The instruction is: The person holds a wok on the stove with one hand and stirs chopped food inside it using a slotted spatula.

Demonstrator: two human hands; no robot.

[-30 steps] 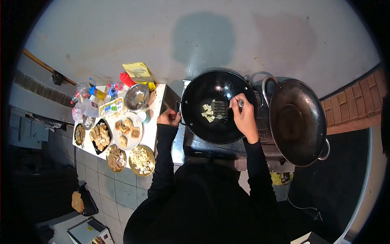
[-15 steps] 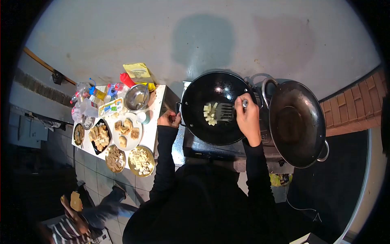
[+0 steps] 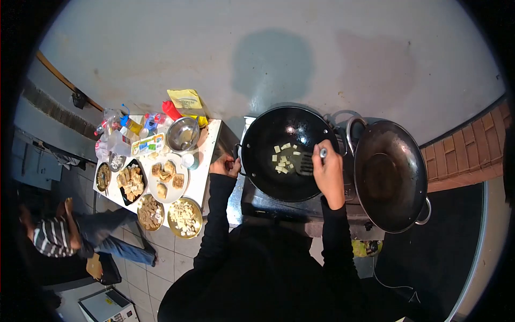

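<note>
A black wok (image 3: pixel 268 188) rests on the stove, holding several pale diced cubes (image 3: pixel 282 161) spread around its middle. My right hand (image 3: pixel 328 174) is closed around the handle of a slotted spatula (image 3: pixel 304 164). The spatula's slotted head is inside the wok, just right of the cubes. At the wok's left side, my left hand (image 3: pixel 225 166) is closed on the wok's loop handle (image 3: pixel 238 153). Part of that handle is hidden by the fingers.
A second wok (image 3: pixel 389 166) leans at the right. On the white table (image 3: pixel 213 134) at left are a plate of fried pieces (image 3: pixel 179 164), a bowl of pale cubes (image 3: pixel 185 217), a metal bowl (image 3: pixel 182 134) and bottles. A person in a striped shirt (image 3: pixel 53 236) is at lower left.
The spatula has moved slightly right and tilted, away from the cubes. The cubes, clustered before, are now more scattered. The person at lower left has shifted. My left hand stays at the wok handle.
</note>
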